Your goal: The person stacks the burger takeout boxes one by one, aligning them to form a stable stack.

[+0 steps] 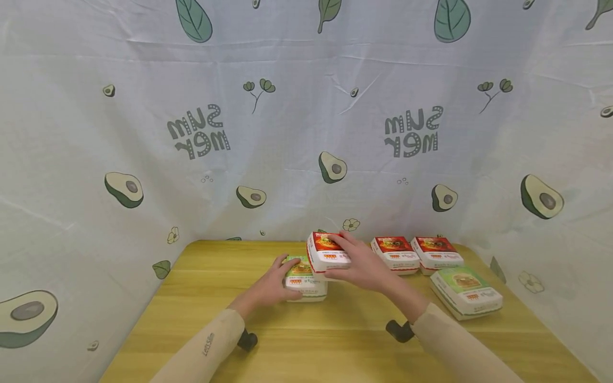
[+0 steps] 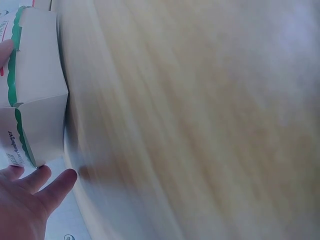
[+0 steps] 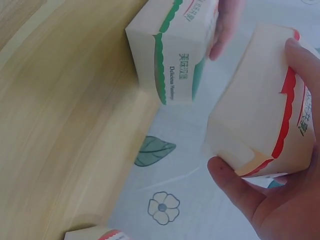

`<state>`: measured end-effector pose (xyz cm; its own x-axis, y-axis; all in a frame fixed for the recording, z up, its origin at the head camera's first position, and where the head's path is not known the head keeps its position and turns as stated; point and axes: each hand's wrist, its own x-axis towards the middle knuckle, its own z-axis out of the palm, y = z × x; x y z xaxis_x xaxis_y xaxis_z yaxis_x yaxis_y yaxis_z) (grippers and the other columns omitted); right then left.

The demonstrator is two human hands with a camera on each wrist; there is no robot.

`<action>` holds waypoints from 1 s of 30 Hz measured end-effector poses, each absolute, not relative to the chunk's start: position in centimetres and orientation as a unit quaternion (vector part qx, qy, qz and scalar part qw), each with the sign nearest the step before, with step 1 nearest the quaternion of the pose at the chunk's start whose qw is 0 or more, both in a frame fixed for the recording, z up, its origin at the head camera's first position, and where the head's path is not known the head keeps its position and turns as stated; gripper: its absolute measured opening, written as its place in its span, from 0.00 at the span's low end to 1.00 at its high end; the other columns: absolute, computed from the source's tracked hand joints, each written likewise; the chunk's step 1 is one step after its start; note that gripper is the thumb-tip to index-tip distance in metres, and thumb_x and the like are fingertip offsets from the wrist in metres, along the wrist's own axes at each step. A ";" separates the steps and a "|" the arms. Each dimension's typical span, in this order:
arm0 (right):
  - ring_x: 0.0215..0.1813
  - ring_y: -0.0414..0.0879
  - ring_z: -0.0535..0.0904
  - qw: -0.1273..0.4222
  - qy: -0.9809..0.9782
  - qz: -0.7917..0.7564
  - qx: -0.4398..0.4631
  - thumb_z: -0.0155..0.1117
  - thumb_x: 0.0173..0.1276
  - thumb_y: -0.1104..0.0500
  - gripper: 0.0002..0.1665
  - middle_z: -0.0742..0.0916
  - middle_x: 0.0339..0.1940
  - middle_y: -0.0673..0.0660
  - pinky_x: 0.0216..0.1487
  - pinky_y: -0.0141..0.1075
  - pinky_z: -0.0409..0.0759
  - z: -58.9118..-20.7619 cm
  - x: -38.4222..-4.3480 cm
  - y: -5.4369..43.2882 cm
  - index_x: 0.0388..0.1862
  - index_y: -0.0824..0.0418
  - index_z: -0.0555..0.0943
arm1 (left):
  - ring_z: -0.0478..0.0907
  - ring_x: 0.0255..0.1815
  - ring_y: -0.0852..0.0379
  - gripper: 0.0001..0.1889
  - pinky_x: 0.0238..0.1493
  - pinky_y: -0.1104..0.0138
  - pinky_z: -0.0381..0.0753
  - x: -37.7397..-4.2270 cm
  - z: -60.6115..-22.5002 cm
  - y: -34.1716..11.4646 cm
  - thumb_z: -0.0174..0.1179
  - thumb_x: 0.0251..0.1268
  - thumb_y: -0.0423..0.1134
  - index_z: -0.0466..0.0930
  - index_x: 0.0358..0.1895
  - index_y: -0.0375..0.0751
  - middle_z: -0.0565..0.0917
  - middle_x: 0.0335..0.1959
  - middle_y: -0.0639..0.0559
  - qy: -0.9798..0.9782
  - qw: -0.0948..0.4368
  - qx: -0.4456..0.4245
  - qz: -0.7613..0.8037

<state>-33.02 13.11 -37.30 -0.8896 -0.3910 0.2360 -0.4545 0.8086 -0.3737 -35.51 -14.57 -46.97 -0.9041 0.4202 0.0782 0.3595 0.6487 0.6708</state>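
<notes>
My left hand (image 1: 272, 286) holds a white hamburger box with a green top (image 1: 308, 290) on the table, thumb along its front and fingers at its left end. In the left wrist view the fingertips touch the end of this green-edged box (image 2: 40, 65). A red-topped hamburger box (image 1: 322, 256) is in my right hand (image 1: 362, 266), raised and tilted just beside the green one, overlapping its upper right corner in the head view. The right wrist view has this red-edged box (image 3: 250, 100) between thumb and fingers, with a gap to the green-edged box (image 3: 172, 60).
Two red-topped boxes (image 1: 396, 263) (image 1: 439, 264) stand side by side at the back right of the wooden table (image 1: 335, 351). Nearer, by the right edge, lies another green-topped box (image 1: 471, 306), turned at an angle. A patterned cloth (image 1: 287, 133) hangs behind the table.
</notes>
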 end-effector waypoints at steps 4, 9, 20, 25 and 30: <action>0.76 0.66 0.64 0.077 -0.947 0.215 0.225 0.70 0.55 0.26 0.58 0.61 0.82 0.58 0.63 0.67 0.70 -37.4 -33.1 12.9 0.80 0.40 0.60 | 0.60 0.75 0.40 0.50 0.68 0.42 0.68 -35.5 -46.9 -14.6 0.71 0.53 0.62 0.56 0.79 0.62 0.44 0.83 0.45 0.906 0.041 0.217 0.361; 0.76 0.65 0.65 0.076 -0.949 0.213 0.220 0.70 0.54 0.26 0.58 0.62 0.82 0.57 0.62 0.66 0.72 -37.3 -33.1 12.5 0.80 0.39 0.60 | 0.61 0.74 0.41 0.49 0.67 0.42 0.68 -35.4 -46.9 -14.6 0.71 0.53 0.61 0.57 0.79 0.60 0.45 0.82 0.43 0.905 0.041 0.220 0.362; 0.75 0.63 0.65 0.067 -0.949 0.214 0.222 0.70 0.54 0.25 0.57 0.61 0.83 0.56 0.61 0.64 0.74 -37.4 -33.4 11.4 0.80 0.39 0.61 | 0.62 0.74 0.41 0.49 0.68 0.42 0.68 -35.4 -47.0 -14.5 0.71 0.53 0.61 0.58 0.79 0.60 0.46 0.82 0.43 0.903 0.041 0.224 0.366; 0.75 0.63 0.66 0.066 -0.949 0.213 0.221 0.70 0.54 0.26 0.57 0.62 0.82 0.57 0.60 0.64 0.74 -37.5 -33.5 10.9 0.80 0.39 0.61 | 0.60 0.75 0.40 0.50 0.68 0.41 0.67 -35.4 -47.0 -14.6 0.71 0.53 0.61 0.57 0.79 0.59 0.45 0.82 0.44 0.903 0.044 0.222 0.366; 0.74 0.63 0.67 0.076 -0.952 0.199 0.219 0.70 0.54 0.26 0.57 0.63 0.81 0.57 0.60 0.63 0.75 -37.8 -33.7 10.5 0.80 0.40 0.61 | 0.60 0.76 0.40 0.51 0.70 0.41 0.66 -35.5 -47.0 -14.4 0.71 0.54 0.61 0.56 0.80 0.56 0.44 0.83 0.44 0.899 0.049 0.221 0.374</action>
